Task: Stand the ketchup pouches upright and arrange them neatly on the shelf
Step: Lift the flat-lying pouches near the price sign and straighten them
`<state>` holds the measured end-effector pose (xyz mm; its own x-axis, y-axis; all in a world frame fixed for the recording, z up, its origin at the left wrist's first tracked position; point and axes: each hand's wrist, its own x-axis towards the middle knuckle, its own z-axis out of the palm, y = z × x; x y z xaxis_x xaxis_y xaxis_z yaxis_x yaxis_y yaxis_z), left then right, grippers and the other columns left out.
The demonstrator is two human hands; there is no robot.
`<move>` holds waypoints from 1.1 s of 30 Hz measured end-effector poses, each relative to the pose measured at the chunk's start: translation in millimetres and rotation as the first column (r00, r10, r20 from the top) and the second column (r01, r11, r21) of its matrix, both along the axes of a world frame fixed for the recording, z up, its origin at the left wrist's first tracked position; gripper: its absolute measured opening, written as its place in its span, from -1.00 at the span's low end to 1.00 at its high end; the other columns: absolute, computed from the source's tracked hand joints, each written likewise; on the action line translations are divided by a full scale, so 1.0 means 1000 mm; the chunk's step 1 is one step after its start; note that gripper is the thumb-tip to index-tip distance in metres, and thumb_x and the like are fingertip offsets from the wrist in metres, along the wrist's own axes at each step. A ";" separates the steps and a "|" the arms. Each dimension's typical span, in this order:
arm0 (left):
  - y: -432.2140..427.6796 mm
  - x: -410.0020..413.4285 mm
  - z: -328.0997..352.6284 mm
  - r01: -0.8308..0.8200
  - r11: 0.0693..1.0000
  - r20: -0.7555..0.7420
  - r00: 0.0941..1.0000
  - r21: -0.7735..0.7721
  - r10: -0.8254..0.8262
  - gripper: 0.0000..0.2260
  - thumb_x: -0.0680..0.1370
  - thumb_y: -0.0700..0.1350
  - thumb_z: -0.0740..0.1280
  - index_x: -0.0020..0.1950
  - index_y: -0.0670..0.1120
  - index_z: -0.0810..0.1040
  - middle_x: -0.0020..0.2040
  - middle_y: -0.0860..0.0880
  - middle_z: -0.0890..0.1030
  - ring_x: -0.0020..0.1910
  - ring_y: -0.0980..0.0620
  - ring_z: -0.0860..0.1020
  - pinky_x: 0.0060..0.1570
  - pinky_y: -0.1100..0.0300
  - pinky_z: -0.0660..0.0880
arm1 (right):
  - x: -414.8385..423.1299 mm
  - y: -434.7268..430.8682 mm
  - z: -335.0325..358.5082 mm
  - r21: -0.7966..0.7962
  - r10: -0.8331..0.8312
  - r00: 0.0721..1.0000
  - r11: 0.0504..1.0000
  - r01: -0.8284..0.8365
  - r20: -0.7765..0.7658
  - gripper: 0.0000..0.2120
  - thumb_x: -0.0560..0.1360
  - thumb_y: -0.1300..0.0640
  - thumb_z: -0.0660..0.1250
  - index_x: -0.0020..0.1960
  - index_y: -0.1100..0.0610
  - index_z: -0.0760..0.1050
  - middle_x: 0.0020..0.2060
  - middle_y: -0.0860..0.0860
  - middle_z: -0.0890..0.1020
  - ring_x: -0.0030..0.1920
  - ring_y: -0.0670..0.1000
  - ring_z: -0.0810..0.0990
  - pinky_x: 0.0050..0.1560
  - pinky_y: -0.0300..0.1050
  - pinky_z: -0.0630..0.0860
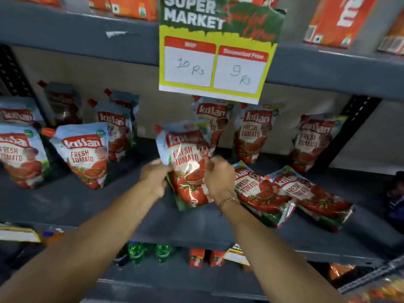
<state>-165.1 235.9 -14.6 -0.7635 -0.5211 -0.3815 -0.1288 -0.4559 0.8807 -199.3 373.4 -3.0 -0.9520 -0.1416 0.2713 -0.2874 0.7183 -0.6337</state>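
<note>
- I have both hands on 1 ketchup pouch (pixel 185 162), mid-shelf, upright with a slight tilt, red cap at its upper left corner.
- My left hand (pixel 155 174) is closed on the pouch's left edge, fingers curled round it; hand looks blurred.
- My right hand (pixel 216 176) is closed on the pouch's right edge, thumb side on the front face; bracelet (pixel 227 202) on that wrist.
- Pouch bottom sits at or just above the grey shelf (pixel 87 202); can't tell if it touches.
- Just right of my right hand: 2 flat pouches (pixel 284 193) lying on the shelf, overlapping, tops pointing back-left.
- Behind the grip, further back: standing pouches (pixel 253 132) against the back panel, 1 directly behind the held one, 2 more to the right.
- Left of my left hand, apart from it: more upright pouches (pixel 85 156) in 2 or 3 rows.
- Above the grip: price sign (pixel 216 51) hanging from the upper shelf edge, reads 10 Rs and 9 Rs.
- Orange cartons (pixel 336 20) on the shelf above.
- Below the grip: green bottles (pixel 148 251) on the lower shelf.
</note>
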 end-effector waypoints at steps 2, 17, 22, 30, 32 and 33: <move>-0.004 0.005 0.015 -0.076 0.995 -0.156 0.986 -0.066 0.065 -0.68 0.52 -0.35 0.30 0.27 -0.22 0.54 0.11 -0.13 0.61 0.05 -0.05 0.57 0.09 0.11 0.49 | 0.003 -0.004 0.003 -0.182 0.027 0.993 0.982 -0.047 -0.115 -0.78 0.55 0.18 0.19 -0.02 0.33 0.52 -0.08 0.28 0.64 -0.06 0.26 0.60 -0.09 0.08 0.54; 0.110 -0.021 -0.019 0.170 0.916 0.306 0.907 0.362 -0.289 -0.82 0.60 -0.22 0.10 0.14 -0.18 0.42 -0.13 -0.10 0.50 -0.16 -0.06 0.50 0.11 0.05 0.39 | -0.053 0.065 -0.026 0.473 -0.182 0.981 0.872 0.127 0.071 -0.60 0.46 0.20 0.13 0.28 0.18 0.43 0.28 0.17 0.50 0.35 0.23 0.36 0.43 0.21 0.10; 0.131 -0.042 -0.021 0.412 0.823 0.312 0.782 0.392 -0.540 -0.82 0.58 -0.14 0.25 -0.09 -0.27 0.44 0.00 -0.19 0.52 -0.04 -0.10 0.54 0.23 0.10 0.40 | -0.073 0.121 -0.017 0.553 -0.342 0.868 0.827 0.097 0.359 -0.65 0.53 0.05 0.14 0.23 0.17 0.47 0.25 0.18 0.54 0.25 0.25 0.50 0.24 0.17 0.47; 0.157 -0.069 -0.021 0.225 0.960 0.260 0.929 0.169 -0.264 -0.74 0.52 -0.36 0.29 0.21 -0.24 0.51 0.11 -0.24 0.56 0.02 -0.12 0.58 -0.08 0.13 0.50 | -0.089 0.149 -0.012 0.248 -0.184 0.936 0.963 0.109 0.301 -0.70 0.53 0.14 0.18 0.07 0.35 0.51 0.09 0.29 0.60 0.11 0.25 0.58 0.02 -0.06 0.51; 0.157 -0.081 -0.009 0.127 0.992 0.167 0.978 -0.003 -0.125 -0.89 0.49 -0.36 0.31 -0.04 -0.20 0.56 -0.02 -0.22 0.55 -0.09 -0.11 0.51 -0.12 0.06 0.46 | -0.089 0.154 -0.007 0.101 -0.159 0.966 0.985 0.142 0.201 -0.73 0.53 0.18 0.17 -0.02 0.35 0.56 0.01 0.30 0.64 0.05 0.25 0.60 -0.10 -0.14 0.45; 0.155 -0.083 -0.003 0.088 0.991 0.115 0.990 -0.099 -0.076 -0.93 0.49 -0.33 0.33 -0.11 -0.18 0.55 -0.05 -0.21 0.58 -0.08 -0.10 0.52 -0.08 0.06 0.46 | -0.087 0.153 -0.004 0.004 -0.153 0.978 0.988 0.154 0.141 -0.75 0.51 0.22 0.17 -0.04 0.35 0.56 -0.01 0.30 0.64 0.03 0.25 0.60 -0.10 -0.14 0.44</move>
